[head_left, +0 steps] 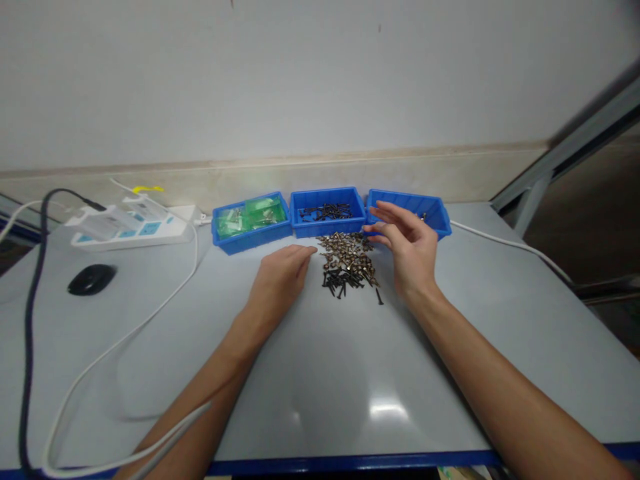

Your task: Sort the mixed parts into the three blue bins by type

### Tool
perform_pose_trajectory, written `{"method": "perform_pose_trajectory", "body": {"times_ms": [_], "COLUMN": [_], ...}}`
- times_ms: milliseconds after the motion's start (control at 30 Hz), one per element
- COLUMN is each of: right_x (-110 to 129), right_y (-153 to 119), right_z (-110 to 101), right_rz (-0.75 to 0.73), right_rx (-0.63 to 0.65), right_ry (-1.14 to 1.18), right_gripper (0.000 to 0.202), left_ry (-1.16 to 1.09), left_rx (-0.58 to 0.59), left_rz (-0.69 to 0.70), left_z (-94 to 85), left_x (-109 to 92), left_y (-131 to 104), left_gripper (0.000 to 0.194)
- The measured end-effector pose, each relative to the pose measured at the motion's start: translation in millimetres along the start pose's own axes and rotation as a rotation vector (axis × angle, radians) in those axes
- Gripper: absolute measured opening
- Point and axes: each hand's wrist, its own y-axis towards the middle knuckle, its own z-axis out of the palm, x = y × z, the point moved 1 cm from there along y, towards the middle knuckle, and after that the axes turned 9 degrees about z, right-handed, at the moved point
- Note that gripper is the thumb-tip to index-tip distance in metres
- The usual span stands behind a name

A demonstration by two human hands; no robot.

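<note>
A pile of small brass-coloured screws [347, 253] lies on the table, with black screws [344, 279] gathered along its near side. One black screw [379, 297] lies apart at the right. My left hand [281, 277] rests just left of the pile, its fingers curled together; whatever they may hold is hidden. Over the pile's right side is my right hand [411, 248], fingers spread, with nothing visible in it. It partly covers the right blue bin [440, 217], where a few small pieces show. The middle blue bin [327, 230] holds black screws.
The left blue bin [253, 243] contains green packets [257, 213]. Further left are a white power strip [135, 235] with plugged-in adapters and a black mouse [92, 279]. A white cable [125, 337] crosses the left table and passes over my left forearm. A wall stands behind.
</note>
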Motion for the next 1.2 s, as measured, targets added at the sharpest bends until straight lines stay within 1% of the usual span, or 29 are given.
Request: {"method": "perform_pose_trajectory", "body": {"times_ms": [33,100,200,300,367,433,533,600,667,733,833,900,933,1000,1100,1167,1200], "right_x": [1.4,4.3,7.5,7.8,6.6,4.9,2.5,1.8,2.5,3.9,6.1,6.7,6.6,5.9,3.1,0.7,-0.4], "right_y": [-0.8,-2.5,-5.5,-9.6,-12.5,-14.7,-15.7,-14.9,-13.6,-12.6,-12.1,-11.8,-11.2,-8.4,-1.0,4.5,7.0], "right_z": [0.8,2.4,4.8,6.6,7.7,8.8,10.4,10.8,10.6,10.3,10.2,10.6,10.6,9.4,3.6,-1.9,-4.5], "right_rz": [0.015,0.041,0.051,0.067,0.080,0.087,0.138,0.207,0.272,0.315,0.334,0.320,0.299,0.223,0.052,-0.033,-0.057], "right_rx": [0.009,0.057,0.208,0.360,0.437,0.517,0.630,0.673,0.680,0.663,0.617,0.568,0.521,0.372,0.043,-0.138,-0.197], "right_ry": [0.007,0.011,-0.057,-0.168,-0.214,-0.220,-0.146,-0.074,-0.012,0.030,0.069,0.057,0.047,0.038,0.085,0.111,0.114], "right_gripper": [0.030,0.024,0.018,0.019,0.024,0.028,0.028,0.027,0.029,0.032,0.028,0.023,0.022,0.018,0.013,0.014,0.015], "left_ry": [-0.036,-0.155,-0.465,-0.721,-0.790,-0.810,-0.834,-0.862,-0.892,-0.917,-0.937,-0.911,-0.872,-0.714,-0.411,-0.316,-0.306], "left_rx": [-0.042,-0.140,-0.230,-0.247,-0.249,-0.255,-0.244,-0.234,-0.226,-0.211,-0.178,-0.161,-0.150,-0.103,0.031,0.114,0.142], "left_rz": [-0.005,-0.059,-0.285,-0.456,-0.506,-0.523,-0.543,-0.562,-0.581,-0.592,-0.575,-0.534,-0.497,-0.379,-0.146,-0.047,-0.022], "left_z": [-0.5,-1.6,-2.0,-2.0,-2.9,-3.9,-4.2,-3.7,-3.3,-3.0,-2.2,-1.6,-1.6,-2.5,-5.0,-6.1,-6.4], "left_x": [-2.2,-7.7,-14.4,-17.3,-17.2,-16.8,-17.2,-18.1,-19.1,-20.2,-22.0,-22.1,-21.6,-19.6,-15.1,-12.2,-11.1], "left_y": [1.0,3.7,7.9,10.6,11.7,12.3,12.7,12.9,13.4,14.1,14.5,13.8,13.2,11.6,9.0,7.5,6.9], "left_gripper": [0.022,0.017,0.011,0.017,0.022,0.027,0.032,0.035,0.037,0.040,0.040,0.036,0.033,0.025,0.017,0.015,0.014]}}
